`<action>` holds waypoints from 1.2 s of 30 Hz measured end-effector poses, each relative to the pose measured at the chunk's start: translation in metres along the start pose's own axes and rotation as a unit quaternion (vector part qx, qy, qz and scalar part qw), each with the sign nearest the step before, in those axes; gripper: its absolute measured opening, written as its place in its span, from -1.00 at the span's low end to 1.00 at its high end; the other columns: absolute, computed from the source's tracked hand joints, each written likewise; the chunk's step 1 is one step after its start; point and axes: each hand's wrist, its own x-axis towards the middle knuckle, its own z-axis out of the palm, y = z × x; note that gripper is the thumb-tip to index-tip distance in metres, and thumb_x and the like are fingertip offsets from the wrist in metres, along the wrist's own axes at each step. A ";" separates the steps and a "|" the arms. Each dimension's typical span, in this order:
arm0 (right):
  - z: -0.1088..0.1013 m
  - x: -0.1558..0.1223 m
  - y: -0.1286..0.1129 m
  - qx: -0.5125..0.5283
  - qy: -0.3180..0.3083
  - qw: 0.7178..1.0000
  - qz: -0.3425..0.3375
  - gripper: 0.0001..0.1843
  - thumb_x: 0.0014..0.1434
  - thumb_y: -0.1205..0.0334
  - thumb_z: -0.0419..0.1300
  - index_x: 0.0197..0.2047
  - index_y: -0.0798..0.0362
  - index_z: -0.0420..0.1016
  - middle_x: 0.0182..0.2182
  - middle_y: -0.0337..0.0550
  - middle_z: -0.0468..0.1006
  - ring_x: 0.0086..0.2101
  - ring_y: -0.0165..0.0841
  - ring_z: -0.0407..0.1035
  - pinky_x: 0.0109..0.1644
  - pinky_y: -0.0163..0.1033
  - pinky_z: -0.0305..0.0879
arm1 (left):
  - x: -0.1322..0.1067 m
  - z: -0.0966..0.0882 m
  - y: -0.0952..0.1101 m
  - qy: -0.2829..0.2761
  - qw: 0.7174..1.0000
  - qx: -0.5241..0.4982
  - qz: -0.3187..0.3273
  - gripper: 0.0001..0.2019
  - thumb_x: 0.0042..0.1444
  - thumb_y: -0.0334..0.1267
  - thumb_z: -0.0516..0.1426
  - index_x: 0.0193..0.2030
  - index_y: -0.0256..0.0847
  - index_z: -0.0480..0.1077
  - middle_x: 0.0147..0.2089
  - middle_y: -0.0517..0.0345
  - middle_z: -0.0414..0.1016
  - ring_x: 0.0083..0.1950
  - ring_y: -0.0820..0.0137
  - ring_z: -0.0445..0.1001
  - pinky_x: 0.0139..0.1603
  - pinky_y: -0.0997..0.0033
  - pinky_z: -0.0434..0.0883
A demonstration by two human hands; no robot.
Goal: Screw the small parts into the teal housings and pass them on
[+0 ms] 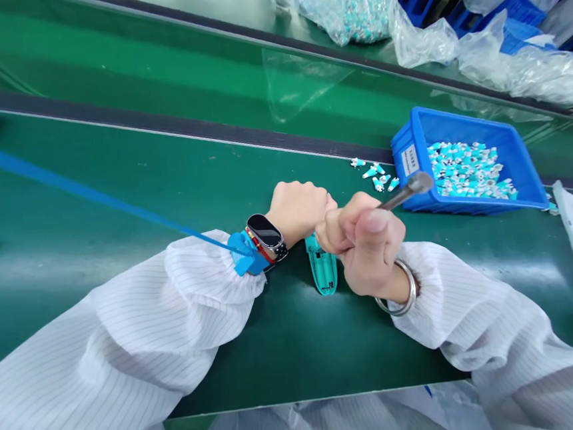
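Note:
A teal plastic housing with an open hollow inside lies on the green work surface, its upper end hidden beneath my hands. My left hand is closed over that upper end, knuckles up; the fingertips are out of sight. Close against it on the right, my right hand is wrapped around a slim metal tool. The tool's broad, rounded end sticks out up and to the right past the thumb. Its other end is hidden by the fingers.
A blue bin of small teal-and-white parts stands at right. Several loose parts lie left of it. A blue strap runs from my left wristband. Clear plastic bags sit on the ledge behind.

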 end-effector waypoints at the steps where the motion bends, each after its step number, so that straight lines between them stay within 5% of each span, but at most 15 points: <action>1: 0.000 0.000 0.000 0.002 0.000 1.000 0.000 -0.59 0.31 0.05 -0.05 -0.54 0.03 0.10 -0.67 -0.39 -0.13 -0.70 -0.57 -0.23 -0.63 -0.38 -0.18 | 0.000 0.001 0.000 0.004 1.000 0.003 0.000 -0.66 0.16 -0.21 -0.08 -0.30 -0.25 0.51 -0.43 -0.06 0.48 -0.23 0.13 0.50 -0.38 0.31 0.21; 11: -0.013 0.021 -0.029 0.016 0.105 0.993 0.056 -0.49 0.23 -0.06 0.03 -0.61 0.03 -0.02 -0.68 -0.40 -0.25 -0.71 -0.56 -0.33 -0.68 -0.38 -0.23 | -0.002 0.014 -0.002 0.089 0.995 0.039 0.017 -0.50 0.23 -0.19 -0.24 -0.30 -0.29 0.49 -0.34 -0.11 0.50 -0.21 0.18 0.49 -0.37 0.35 0.16; 28: -0.009 0.013 -0.019 -0.030 0.116 0.991 0.066 -0.46 0.20 -0.15 0.03 -0.60 0.02 -0.05 -0.71 -0.42 -0.24 -0.72 -0.58 -0.36 -0.71 -0.39 -0.24 | -0.003 0.011 0.000 0.074 0.997 0.022 0.015 -0.51 0.23 -0.18 -0.24 -0.23 -0.26 0.50 -0.32 -0.09 0.50 -0.18 0.17 0.47 -0.33 0.34 0.17; 36: -0.011 0.002 -0.012 -0.017 0.048 0.999 0.006 -0.47 0.24 -0.09 -0.01 -0.59 0.04 -0.08 -0.73 -0.42 -0.20 -0.73 -0.60 -0.36 -0.69 -0.42 -0.27 | -0.002 0.013 -0.001 0.085 0.996 0.001 -0.004 -0.51 0.20 -0.12 -0.21 -0.25 -0.26 0.51 -0.29 -0.07 0.53 -0.19 0.21 0.47 -0.33 0.35 0.17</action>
